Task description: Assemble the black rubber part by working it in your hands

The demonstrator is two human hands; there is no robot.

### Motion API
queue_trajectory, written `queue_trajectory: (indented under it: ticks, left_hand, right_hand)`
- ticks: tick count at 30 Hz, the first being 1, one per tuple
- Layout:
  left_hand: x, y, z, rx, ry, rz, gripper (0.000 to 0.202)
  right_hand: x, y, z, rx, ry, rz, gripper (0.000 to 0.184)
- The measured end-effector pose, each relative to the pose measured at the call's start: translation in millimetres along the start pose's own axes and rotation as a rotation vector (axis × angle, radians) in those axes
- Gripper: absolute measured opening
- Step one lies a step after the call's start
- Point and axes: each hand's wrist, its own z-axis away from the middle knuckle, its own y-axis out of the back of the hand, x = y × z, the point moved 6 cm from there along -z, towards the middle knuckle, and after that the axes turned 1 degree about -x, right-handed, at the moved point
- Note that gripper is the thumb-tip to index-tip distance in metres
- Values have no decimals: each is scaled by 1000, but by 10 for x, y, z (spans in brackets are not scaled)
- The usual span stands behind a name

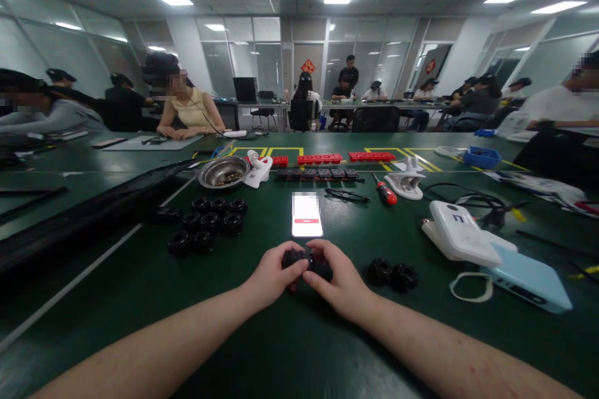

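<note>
My left hand (271, 274) and my right hand (339, 277) meet over the green table, fingers closed around a dark cylindrical part (304, 257). Fingers cover much of this part, so its full shape is hidden. Just beyond the hands lies a lit phone (307, 215). Several black ring-shaped parts (209, 222) are grouped to the left. Closer to my right hand sit two similar black rings (392, 273).
Behind the phone lie a dark slotted strip (317, 175) and red trays (319, 159). A metal bowl (223, 173) holds small pieces. To the right are a screwdriver (384, 190), a white device (464, 234) and a light-blue box (531, 277). Other people sit at tables beyond.
</note>
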Motion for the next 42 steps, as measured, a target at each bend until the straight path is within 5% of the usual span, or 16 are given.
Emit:
queue_trajectory:
  ticks: [9, 14, 20, 26, 30, 40, 42]
  left_hand:
    - [-7, 12, 11, 51, 13, -65, 39]
    - [-63, 0, -33, -6, 16, 2, 38]
    - [74, 10, 61, 32, -29, -91, 27]
    - [-68, 44, -14, 14, -18, 24, 35]
    - [-114, 18, -42, -32, 40, 59, 36]
    - [4, 16, 15, 44, -3, -105, 36]
    - [-52, 26, -12, 41, 21, -65, 37]
  right_hand:
    - [50, 37, -31, -56, -102, 127, 11]
    - [-17, 48, 11, -25, -35, 24, 35]
    - [85, 43, -18, 2, -76, 34, 20]
    - [82, -9, -57, -20, -64, 36, 14]
    - [3, 4, -24, -24, -6, 25, 24]
    - [44, 24, -39, -108, -101, 82, 10]
    - [21, 30, -20, -95, -85, 66, 24]
